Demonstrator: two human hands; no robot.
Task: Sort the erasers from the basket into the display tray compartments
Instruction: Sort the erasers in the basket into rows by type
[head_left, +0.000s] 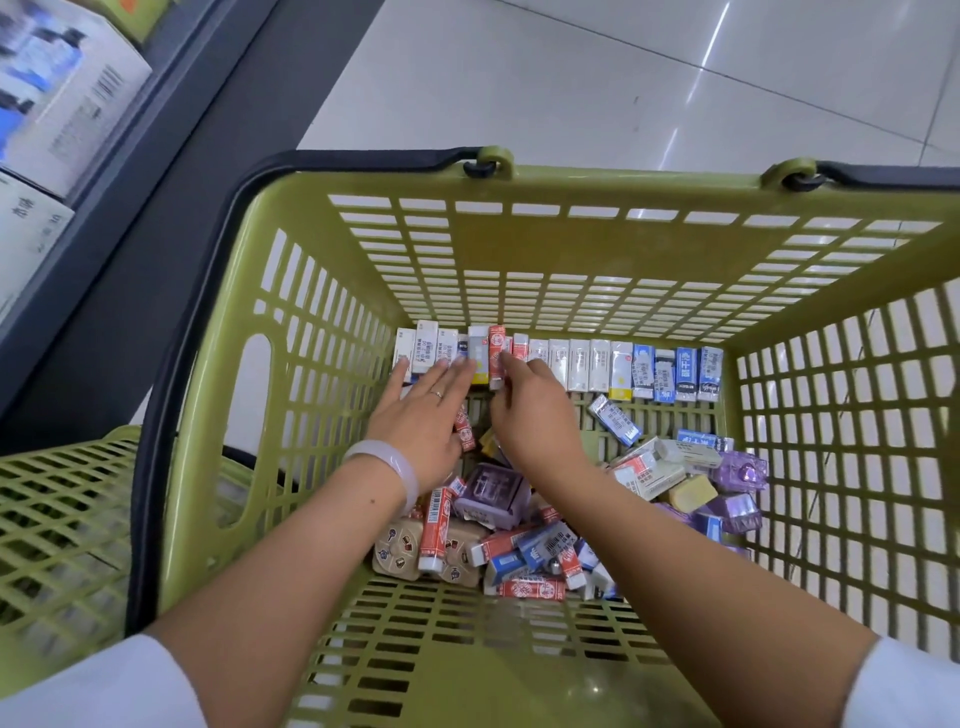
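Your left hand flat, fingers straight, steadies white erasers in row by basket wall. Right hand pinches red eraser, slotting it upright.

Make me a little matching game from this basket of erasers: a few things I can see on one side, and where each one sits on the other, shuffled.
Things:
1. blue erasers
2. beige erasers
3. red eraser
4. bracelet

Places:
A. on the left wrist
B. right end of the row standing along the far wall
C. pinched by the right hand
D. near side of the loose pile, on the left

Pairs: 1-B, 2-D, 3-C, 4-A
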